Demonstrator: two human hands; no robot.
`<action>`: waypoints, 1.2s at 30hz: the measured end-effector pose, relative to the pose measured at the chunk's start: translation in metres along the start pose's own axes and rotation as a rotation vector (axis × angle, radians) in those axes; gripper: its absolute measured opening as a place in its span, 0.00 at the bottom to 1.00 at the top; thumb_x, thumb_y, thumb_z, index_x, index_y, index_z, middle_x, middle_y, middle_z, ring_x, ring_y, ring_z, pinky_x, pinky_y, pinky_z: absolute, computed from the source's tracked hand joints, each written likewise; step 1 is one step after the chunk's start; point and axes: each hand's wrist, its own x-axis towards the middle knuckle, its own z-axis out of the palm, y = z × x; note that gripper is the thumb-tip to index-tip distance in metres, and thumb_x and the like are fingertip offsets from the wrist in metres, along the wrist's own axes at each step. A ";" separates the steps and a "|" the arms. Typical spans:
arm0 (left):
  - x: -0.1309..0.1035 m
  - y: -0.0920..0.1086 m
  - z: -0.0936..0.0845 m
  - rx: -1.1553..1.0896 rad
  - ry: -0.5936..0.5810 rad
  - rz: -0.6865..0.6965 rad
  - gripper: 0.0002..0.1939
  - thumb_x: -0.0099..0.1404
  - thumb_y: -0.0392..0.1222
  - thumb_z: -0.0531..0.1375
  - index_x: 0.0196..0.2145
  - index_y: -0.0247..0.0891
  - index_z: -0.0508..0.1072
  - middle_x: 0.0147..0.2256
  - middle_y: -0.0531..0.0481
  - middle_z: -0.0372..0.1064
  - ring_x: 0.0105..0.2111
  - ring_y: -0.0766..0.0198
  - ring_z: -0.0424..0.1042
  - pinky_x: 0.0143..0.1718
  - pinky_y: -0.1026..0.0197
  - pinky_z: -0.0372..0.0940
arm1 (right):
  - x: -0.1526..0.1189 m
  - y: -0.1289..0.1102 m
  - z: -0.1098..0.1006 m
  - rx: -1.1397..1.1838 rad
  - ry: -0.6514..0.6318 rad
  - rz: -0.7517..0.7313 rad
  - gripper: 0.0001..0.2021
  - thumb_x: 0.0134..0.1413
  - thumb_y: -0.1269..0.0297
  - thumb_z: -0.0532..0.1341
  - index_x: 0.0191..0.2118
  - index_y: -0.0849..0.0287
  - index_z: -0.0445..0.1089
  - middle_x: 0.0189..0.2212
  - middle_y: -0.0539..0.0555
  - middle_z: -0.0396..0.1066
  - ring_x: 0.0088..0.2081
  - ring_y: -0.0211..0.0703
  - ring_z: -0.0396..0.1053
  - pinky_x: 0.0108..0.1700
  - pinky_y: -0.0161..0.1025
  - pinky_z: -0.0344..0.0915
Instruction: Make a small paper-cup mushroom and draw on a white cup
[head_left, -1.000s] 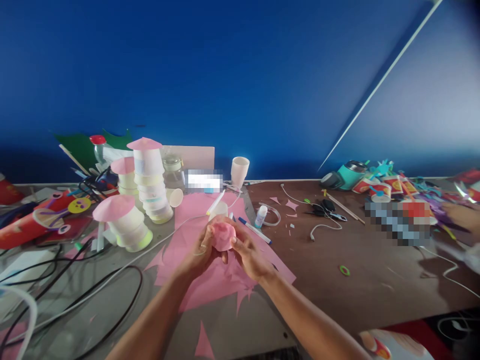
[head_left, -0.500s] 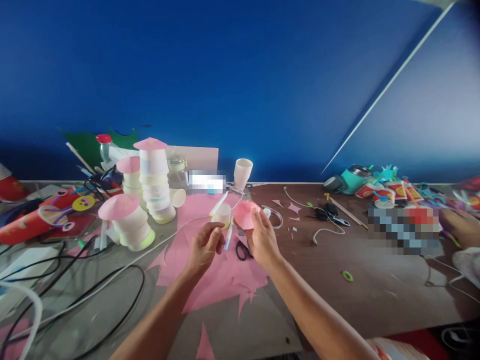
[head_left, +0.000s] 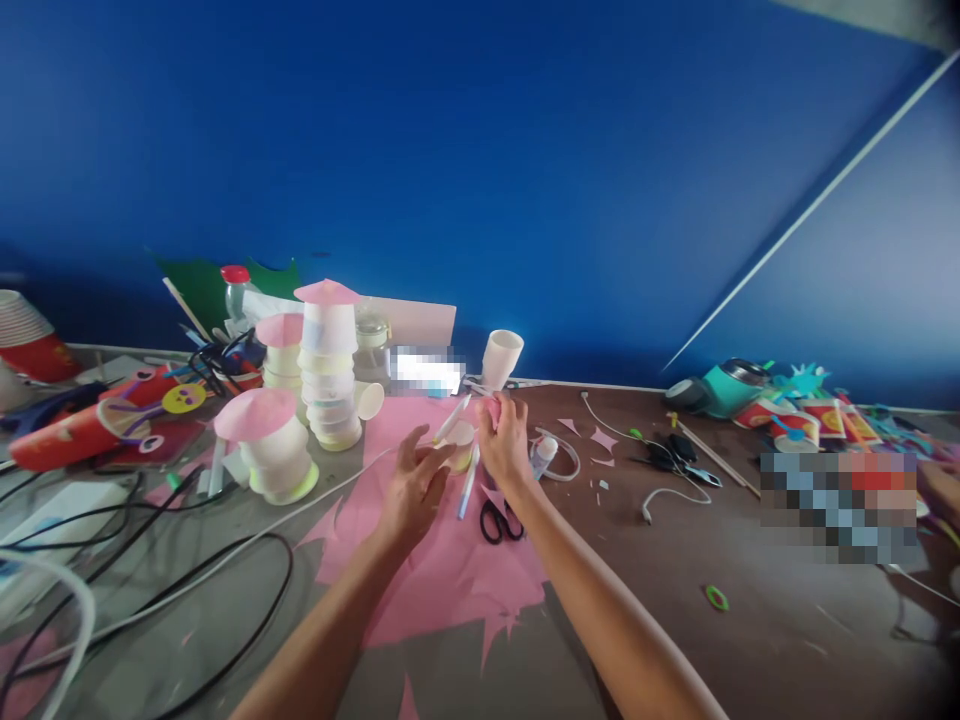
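Observation:
My right hand (head_left: 505, 442) is closed around a pink paper piece (head_left: 491, 408), which is mostly hidden behind the fingers. My left hand (head_left: 417, 488) is open, fingers apart, beside a short pale paper cup (head_left: 459, 452); whether it touches the cup I cannot tell. A white pen (head_left: 453, 420) leans near that cup, and another pen (head_left: 469, 484) lies between my hands. Below my right hand are black-handled scissors (head_left: 501, 522) on the pink paper sheet (head_left: 375, 600). A small white-capped bottle (head_left: 545, 455) stands right of my right wrist.
On the left, a tall cup stack (head_left: 330, 385) and a shorter one (head_left: 279, 460) wear pink paper cones. A white cup (head_left: 501, 358) stands by the wall. Cables (head_left: 285, 600) cross the left side. Keys (head_left: 679, 455) and paper scraps lie right. Another person's hand (head_left: 941, 490) is at the far right.
My right hand has moved forward and turned, so the pink piece is now mostly hidden. My left hand has opened from a pinch. The view has shifted slightly left.

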 end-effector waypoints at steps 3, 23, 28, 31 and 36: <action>0.001 -0.004 0.001 0.016 -0.010 -0.005 0.12 0.63 0.39 0.65 0.45 0.44 0.83 0.58 0.39 0.67 0.49 0.48 0.73 0.55 0.48 0.69 | -0.004 0.002 0.008 -0.010 0.017 -0.079 0.19 0.68 0.55 0.54 0.56 0.61 0.66 0.52 0.67 0.66 0.55 0.57 0.67 0.58 0.58 0.67; -0.004 -0.050 -0.005 0.693 0.222 0.277 0.23 0.67 0.32 0.56 0.60 0.38 0.65 0.56 0.36 0.63 0.58 0.47 0.68 0.57 0.45 0.71 | 0.025 0.001 -0.002 -0.142 -0.017 -0.351 0.19 0.72 0.58 0.50 0.60 0.62 0.64 0.56 0.70 0.61 0.59 0.60 0.64 0.57 0.60 0.70; -0.012 -0.043 -0.001 0.793 0.064 0.208 0.18 0.68 0.33 0.54 0.55 0.37 0.67 0.59 0.33 0.62 0.52 0.49 0.73 0.47 0.48 0.75 | 0.030 0.002 -0.002 -0.239 -0.171 -0.424 0.22 0.71 0.57 0.51 0.61 0.67 0.64 0.59 0.74 0.59 0.58 0.65 0.68 0.56 0.61 0.71; -0.013 -0.031 -0.003 0.884 0.011 0.188 0.07 0.68 0.33 0.56 0.41 0.36 0.73 0.55 0.33 0.66 0.48 0.48 0.74 0.46 0.47 0.73 | 0.026 0.004 0.003 -0.277 -0.235 -0.447 0.22 0.69 0.59 0.52 0.61 0.68 0.65 0.60 0.74 0.59 0.60 0.67 0.66 0.59 0.63 0.69; -0.012 -0.017 0.000 0.974 0.050 0.263 0.06 0.66 0.34 0.59 0.38 0.38 0.76 0.53 0.36 0.71 0.52 0.44 0.69 0.53 0.41 0.68 | 0.020 -0.003 0.004 -0.254 -0.320 -0.478 0.21 0.69 0.60 0.53 0.62 0.64 0.65 0.60 0.72 0.60 0.62 0.65 0.64 0.61 0.63 0.68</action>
